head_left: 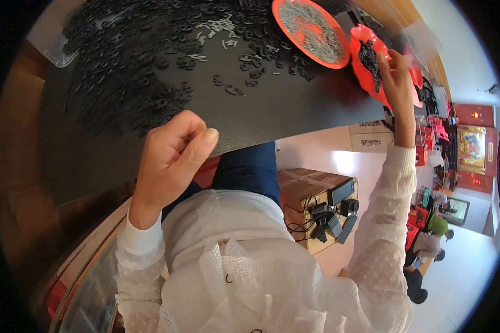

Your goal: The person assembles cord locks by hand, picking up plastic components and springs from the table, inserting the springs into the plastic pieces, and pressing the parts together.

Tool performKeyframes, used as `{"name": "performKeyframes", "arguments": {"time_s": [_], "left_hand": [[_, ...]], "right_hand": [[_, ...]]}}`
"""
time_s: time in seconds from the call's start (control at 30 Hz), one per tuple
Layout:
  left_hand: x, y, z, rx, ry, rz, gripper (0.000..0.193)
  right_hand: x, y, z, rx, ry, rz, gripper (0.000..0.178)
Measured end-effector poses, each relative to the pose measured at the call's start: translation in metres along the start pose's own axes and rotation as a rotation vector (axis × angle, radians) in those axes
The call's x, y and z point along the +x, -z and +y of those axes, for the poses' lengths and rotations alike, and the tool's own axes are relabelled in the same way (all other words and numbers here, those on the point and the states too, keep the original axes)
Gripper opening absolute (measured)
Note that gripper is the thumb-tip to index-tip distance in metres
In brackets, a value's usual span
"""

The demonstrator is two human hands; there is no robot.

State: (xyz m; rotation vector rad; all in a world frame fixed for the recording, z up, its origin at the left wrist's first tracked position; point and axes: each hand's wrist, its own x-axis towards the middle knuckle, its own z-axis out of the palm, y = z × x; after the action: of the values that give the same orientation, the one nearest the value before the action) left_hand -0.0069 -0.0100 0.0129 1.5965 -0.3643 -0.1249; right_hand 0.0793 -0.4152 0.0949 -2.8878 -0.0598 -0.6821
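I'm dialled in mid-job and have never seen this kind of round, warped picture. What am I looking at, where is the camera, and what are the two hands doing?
There is no machine: a person works with bare hands. The single picture comes from a wide fisheye camera worn on the head, looking down, so straight edges bend near the rim.

A dark table carries a large scatter of small black flat parts and a few pale ones. Further back is a round red tray of grey pieces.

The left hand is closed in a loose fist at the table's near edge; I cannot tell whether it holds a part. The right hand reaches out and touches a red scoop-like dish holding black pieces.

Below are a cardboard box with cables, and other people further off.
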Motion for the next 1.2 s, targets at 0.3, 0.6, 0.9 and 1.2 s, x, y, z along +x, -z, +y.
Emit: {"name": "performKeyframes", "arguments": {"time_s": [0.3,0.6,0.9,1.2], "left_hand": [[-0.003,-0.001,0.002,-0.046,0.039,0.006,0.022],[0.0,0.0,-0.003,0.089,-0.035,0.058,0.021],[-0.002,0.002,0.0,0.093,-0.036,0.076,0.02],[-0.003,0.0,0.0,0.095,-0.017,0.084,0.021]], "right_hand": [[-0.017,-0.056,-0.146,0.391,0.586,-0.335,0.023],[0.014,-0.116,-0.211,0.437,0.834,-0.336,0.016],[0.022,-0.11,-0.212,0.301,0.86,-0.419,0.02],[0.015,-0.126,-0.235,0.303,0.955,-0.279,0.015]]}}
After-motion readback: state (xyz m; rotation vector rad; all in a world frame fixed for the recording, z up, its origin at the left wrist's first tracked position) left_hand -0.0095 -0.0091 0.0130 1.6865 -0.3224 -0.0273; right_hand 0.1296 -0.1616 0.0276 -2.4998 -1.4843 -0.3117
